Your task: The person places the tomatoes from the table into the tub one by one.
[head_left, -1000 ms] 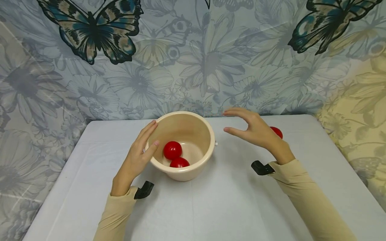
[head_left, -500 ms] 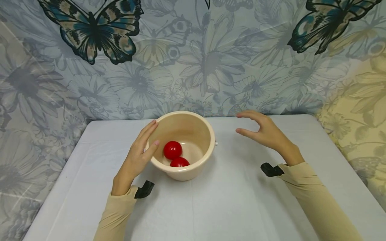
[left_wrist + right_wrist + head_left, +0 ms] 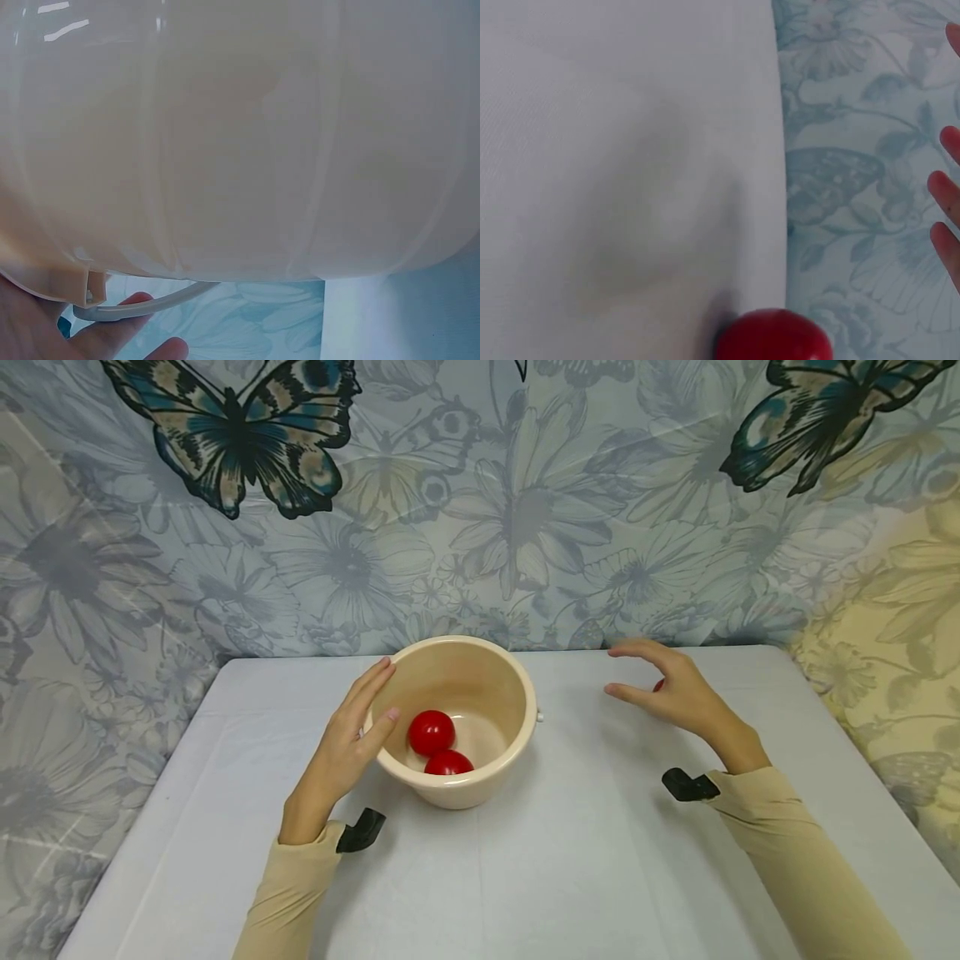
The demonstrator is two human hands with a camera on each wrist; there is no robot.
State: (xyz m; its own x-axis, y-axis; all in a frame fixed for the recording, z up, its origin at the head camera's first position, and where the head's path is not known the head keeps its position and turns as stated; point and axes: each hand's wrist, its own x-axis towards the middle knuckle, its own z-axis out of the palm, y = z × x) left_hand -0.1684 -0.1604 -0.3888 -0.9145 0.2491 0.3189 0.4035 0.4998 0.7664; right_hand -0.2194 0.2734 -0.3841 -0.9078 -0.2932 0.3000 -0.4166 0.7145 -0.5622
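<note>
— Grip first: what is each hand doing?

— Left hand (image 3: 341, 752) lies with straight fingers flat against the outer wall of the round cream plastic bowl (image 3: 480, 781), thumb at the rim; nothing is clasped. Right hand (image 3: 678, 697) hovers with its fingers spread and gently bent over a small glossy red ball (image 3: 658, 685), holding nothing.

— Is that hand touching the ball?

— I cannot tell from the head view; only a sliver of red shows under the palm. In the right wrist view the ball (image 3: 774, 335) lies on the tabletop with the fingertips (image 3: 946, 240) well off to one side of it.

— Where do these things sit?

— The bowl stands upright near the far edge of the white cloth-covered tabletop (image 3: 562, 860), a little left of its middle. Two more red balls (image 3: 431, 732) lie inside it, touching each other, against the near wall. The loose ball sits near the far edge, towards the far right corner, well apart from the bowl.

— And the left wrist view?

— Filled by the bowl's wall (image 3: 240, 150), with a thin handle loop at its rim beside the fingers.
</note>
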